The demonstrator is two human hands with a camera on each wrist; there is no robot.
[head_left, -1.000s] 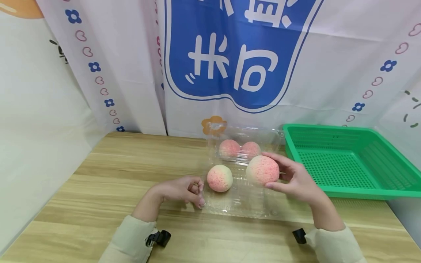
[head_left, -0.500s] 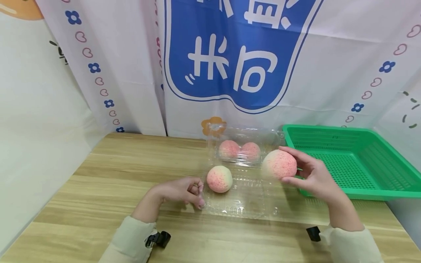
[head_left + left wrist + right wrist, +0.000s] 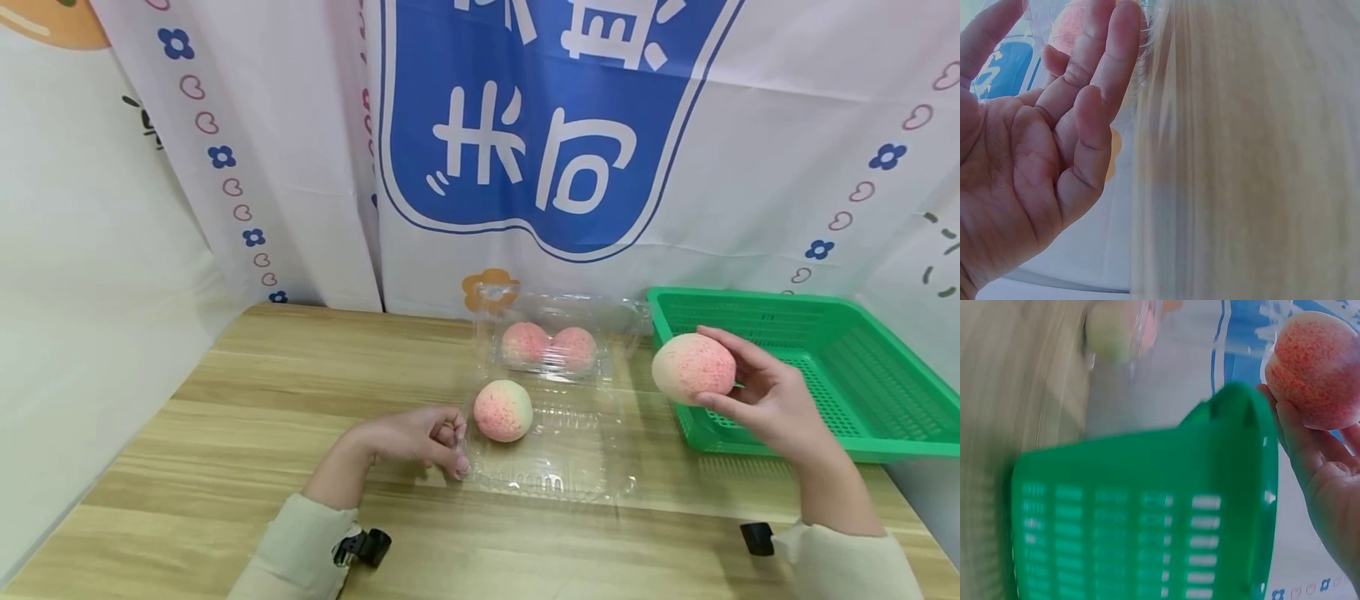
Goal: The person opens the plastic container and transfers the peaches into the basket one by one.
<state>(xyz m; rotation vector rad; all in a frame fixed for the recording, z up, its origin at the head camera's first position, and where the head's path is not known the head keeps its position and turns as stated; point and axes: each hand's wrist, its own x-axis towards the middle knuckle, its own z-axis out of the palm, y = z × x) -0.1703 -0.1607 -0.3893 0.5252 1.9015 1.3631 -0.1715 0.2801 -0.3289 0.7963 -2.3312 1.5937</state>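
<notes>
My right hand (image 3: 776, 404) grips a pink and cream peach (image 3: 693, 369) between fingers and thumb, held up over the near left edge of the green basket (image 3: 787, 446). In the right wrist view the same peach (image 3: 1316, 369) shows its crease. On the left, my left hand (image 3: 420, 440) pinches the near left edge of a clear plastic fruit box (image 3: 558, 475). Another peach (image 3: 503, 411) sits in the box's front left part. Two more, a left peach (image 3: 525, 346) and a right peach (image 3: 574, 350), lie side by side at its back, seen through clear plastic.
The green basket, with slotted walls, stands right of the box at the table's back right. A printed curtain (image 3: 322, 167) hangs behind the wooden table (image 3: 300, 375). Bare wood shows left of the box and in front of it.
My right hand has carried its peach rightward, away from above the plastic box to the green basket's edge. The left hand has kept its place at the box.
</notes>
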